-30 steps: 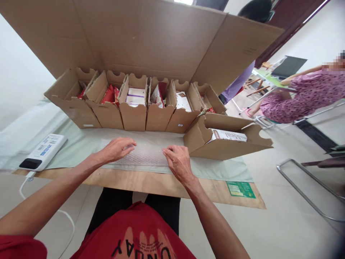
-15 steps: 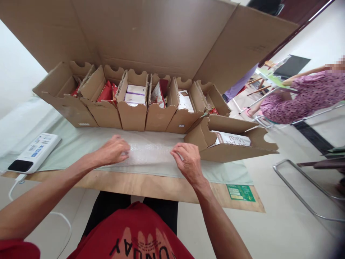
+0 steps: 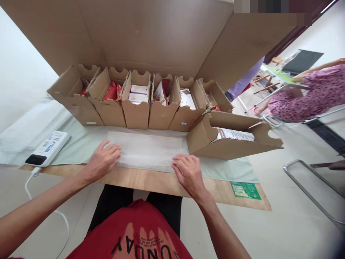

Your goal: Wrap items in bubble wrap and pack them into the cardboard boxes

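Observation:
A clear sheet of bubble wrap (image 3: 147,149) lies flat on the pale green cloth in front of me. My left hand (image 3: 106,155) rests at its left edge, palm down, with the fingers apart. At the near right corner of the sheet is my right hand (image 3: 187,171), its fingers curled together on the edge of the plastic. The thumb and fingertips partly hide that corner.
Several cardboard bins (image 3: 137,117) with packets and boxes line the back, before a tall cardboard panel (image 3: 161,36). Another bin (image 3: 229,147) holding a white box (image 3: 234,135) stands at right. A white power bank (image 3: 48,149) with a cable lies left. A person (image 3: 304,93) sits beyond.
Both hands have moved a little nearer to me and the bubble wrap now lies flatter. My left fingers have gone from a pinch to spread. The view has shifted slightly.

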The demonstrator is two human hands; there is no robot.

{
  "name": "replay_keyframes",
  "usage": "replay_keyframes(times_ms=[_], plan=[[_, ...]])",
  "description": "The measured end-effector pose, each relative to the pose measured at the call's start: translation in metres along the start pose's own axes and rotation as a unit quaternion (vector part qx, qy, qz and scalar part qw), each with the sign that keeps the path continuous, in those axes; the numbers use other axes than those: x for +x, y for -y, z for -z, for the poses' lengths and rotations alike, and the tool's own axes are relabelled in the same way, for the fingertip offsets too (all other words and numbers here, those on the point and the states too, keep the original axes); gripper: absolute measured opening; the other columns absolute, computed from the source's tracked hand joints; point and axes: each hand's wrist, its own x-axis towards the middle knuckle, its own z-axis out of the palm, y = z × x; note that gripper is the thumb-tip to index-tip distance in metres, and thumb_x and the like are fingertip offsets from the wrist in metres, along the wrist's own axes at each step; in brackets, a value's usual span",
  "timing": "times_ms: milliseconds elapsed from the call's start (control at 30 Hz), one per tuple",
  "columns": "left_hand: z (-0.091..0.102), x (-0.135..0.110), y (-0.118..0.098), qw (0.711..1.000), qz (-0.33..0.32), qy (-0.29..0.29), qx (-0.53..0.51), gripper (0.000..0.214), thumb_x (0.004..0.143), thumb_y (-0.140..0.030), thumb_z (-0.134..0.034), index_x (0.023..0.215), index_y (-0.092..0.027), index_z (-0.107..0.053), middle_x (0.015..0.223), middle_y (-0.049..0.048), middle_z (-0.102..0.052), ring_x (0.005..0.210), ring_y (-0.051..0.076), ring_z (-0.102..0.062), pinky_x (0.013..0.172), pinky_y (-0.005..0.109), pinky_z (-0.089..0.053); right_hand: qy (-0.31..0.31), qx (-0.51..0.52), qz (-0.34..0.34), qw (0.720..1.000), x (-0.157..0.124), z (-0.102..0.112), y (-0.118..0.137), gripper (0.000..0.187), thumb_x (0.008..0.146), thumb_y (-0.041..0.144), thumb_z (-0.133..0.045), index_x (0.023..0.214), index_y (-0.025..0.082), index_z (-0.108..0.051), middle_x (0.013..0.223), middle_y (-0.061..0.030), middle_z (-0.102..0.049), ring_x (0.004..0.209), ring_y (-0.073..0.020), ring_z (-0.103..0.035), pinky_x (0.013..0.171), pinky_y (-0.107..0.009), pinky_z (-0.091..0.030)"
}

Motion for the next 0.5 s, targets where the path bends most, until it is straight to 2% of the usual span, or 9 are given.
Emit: replay_keyframes(times_ms=[67, 133, 200, 267, 333, 400, 433, 500], plan=[[-0.007, -0.013, 0.002, 0.996, 0.016, 0.078, -0.035, 0.018, 0.09, -0.029, -0.056, 0.096, -0.019, -0.07, 0.128, 0.0167, -0.071, 0.121, 0.035, -0.064, 0.111, 0.063, -0.037, 0.054, 0.015, -0.003, 0.998, -0.012, -0.002, -0.005, 0.011, 0.099, 0.024, -0.059, 0.092, 0.02, -0.068, 0.104, -0.0064, -0.077, 0.103, -0.0255, -0.069, 0.094, -0.044, -0.042], [0.002, -0.024, 0.006, 0.986, 0.028, 0.137, -0.09, 0.045, 0.085, -0.05, -0.065, 0.119, -0.021, -0.068, 0.14, 0.017, -0.064, 0.129, 0.038, -0.059, 0.112, 0.064, -0.037, 0.083, 0.051, -0.029, 0.995, -0.021, 0.006, -0.01, 0.017, 0.099, 0.035, -0.061, 0.097, 0.021, -0.071, 0.105, -0.0077, -0.077, 0.101, -0.0264, -0.07, 0.093, -0.044, -0.045], [0.016, -0.028, 0.009, 0.978, 0.047, 0.15, -0.139, 0.063, 0.087, -0.062, -0.06, 0.137, -0.023, -0.06, 0.146, 0.0144, -0.06, 0.134, 0.036, -0.055, 0.114, 0.058, -0.036, 0.091, 0.09, -0.075, 0.989, -0.024, 0.014, -0.016, 0.026, 0.101, 0.04, -0.056, 0.092, 0.022, -0.073, 0.098, -0.0064, -0.078, 0.094, -0.0251, -0.072, 0.088, -0.041, -0.049], [0.024, -0.018, 0.007, 0.976, 0.076, 0.123, -0.161, 0.057, 0.096, -0.059, -0.047, 0.139, -0.023, -0.058, 0.145, 0.0125, -0.061, 0.135, 0.032, -0.054, 0.116, 0.053, -0.036, 0.092, 0.107, -0.113, 0.984, -0.016, 0.013, -0.017, 0.033, 0.104, 0.038, -0.05, 0.085, 0.023, -0.073, 0.089, -0.0046, -0.078, 0.088, -0.0238, -0.073, 0.084, -0.039, -0.051], [0.017, 0.003, -0.004, 0.98, 0.098, 0.08, -0.155, 0.05, 0.102, -0.05, -0.038, 0.137, -0.02, -0.059, 0.145, 0.0132, -0.061, 0.135, 0.03, -0.054, 0.115, 0.051, -0.038, 0.078, 0.096, -0.125, 0.984, 0.003, -0.003, -0.011, 0.029, 0.103, 0.033, -0.049, 0.092, 0.023, -0.074, 0.097, -0.0059, -0.079, 0.094, -0.0246, -0.072, 0.088, -0.04, -0.052], [-0.004, 0.028, -0.02, 0.986, 0.084, 0.05, -0.138, 0.046, 0.104, -0.04, -0.037, 0.14, -0.019, -0.056, 0.151, 0.0142, -0.054, 0.139, 0.029, -0.05, 0.115, 0.05, -0.039, 0.072, 0.066, -0.11, 0.989, 0.027, -0.033, 0.001, 0.025, 0.101, 0.028, -0.052, 0.115, 0.021, -0.072, 0.122, -0.0103, -0.074, 0.116, -0.0274, -0.066, 0.099, -0.044, -0.05], [-0.017, 0.04, -0.029, 0.989, 0.063, 0.047, -0.128, 0.047, 0.103, -0.035, -0.038, 0.144, -0.018, -0.053, 0.156, 0.0151, -0.049, 0.143, 0.029, -0.045, 0.116, 0.05, -0.037, 0.088, 0.048, -0.098, 0.99, 0.038, -0.05, 0.007, 0.032, 0.1, 0.026, -0.053, 0.127, 0.02, -0.068, 0.137, -0.0127, -0.066, 0.129, -0.0288, -0.059, 0.104, -0.046, -0.048], [-0.044, 0.055, -0.042, 0.993, 0.038, 0.055, -0.102, 0.051, 0.101, -0.033, -0.042, 0.149, -0.016, -0.047, 0.16, 0.0171, -0.043, 0.149, 0.031, -0.038, 0.121, 0.053, -0.03, 0.137, 0.019, -0.082, 0.987, 0.052, -0.081, 0.017, 0.046, 0.098, 0.026, -0.056, 0.143, 0.016, -0.056, 0.153, -0.0159, -0.052, 0.143, -0.0308, -0.046, 0.11, -0.048, -0.043]])
